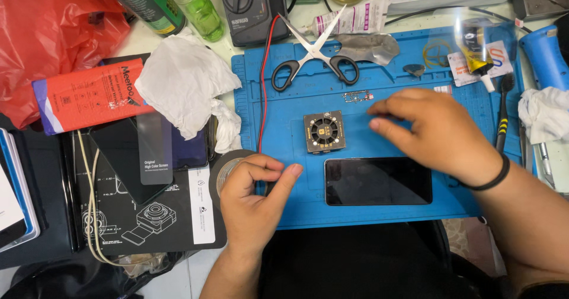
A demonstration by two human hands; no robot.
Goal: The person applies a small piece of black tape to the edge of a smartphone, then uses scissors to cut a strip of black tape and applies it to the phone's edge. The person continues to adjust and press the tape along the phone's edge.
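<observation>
On the blue work mat point(379, 213), the left hand point(256, 199) has its fingers point(261, 164) curled over a roll of dark tape point(226, 167) that lies at the mat's left edge, with the thumb pressed against the roll's near side, so the fingers are clamped on the tape. The right hand point(435, 134) lies palm down further right on the mat, its fingers point(388, 106) held together and pointing left; whether they pinch anything I cannot tell. A black band sits on that wrist.

Between the two hands sits a small square black fan unit point(324, 131), just left of the right fingertips. Just below it, a dark smartphone point(377, 181) lies flat with its screen up, close to the right hand's heel. A red wire point(264, 85) runs down the mat's left side toward the tape roll.

Further out, scissors point(315, 55) lie open at the top of the mat, beside a crumpled piece of foil point(370, 47). Left of the mat are crumpled white tissue point(184, 88), a red box point(89, 96) and a red plastic bag point(47, 32). A black multimeter point(252, 5) stands on the desk point(142, 41) above the mat.
</observation>
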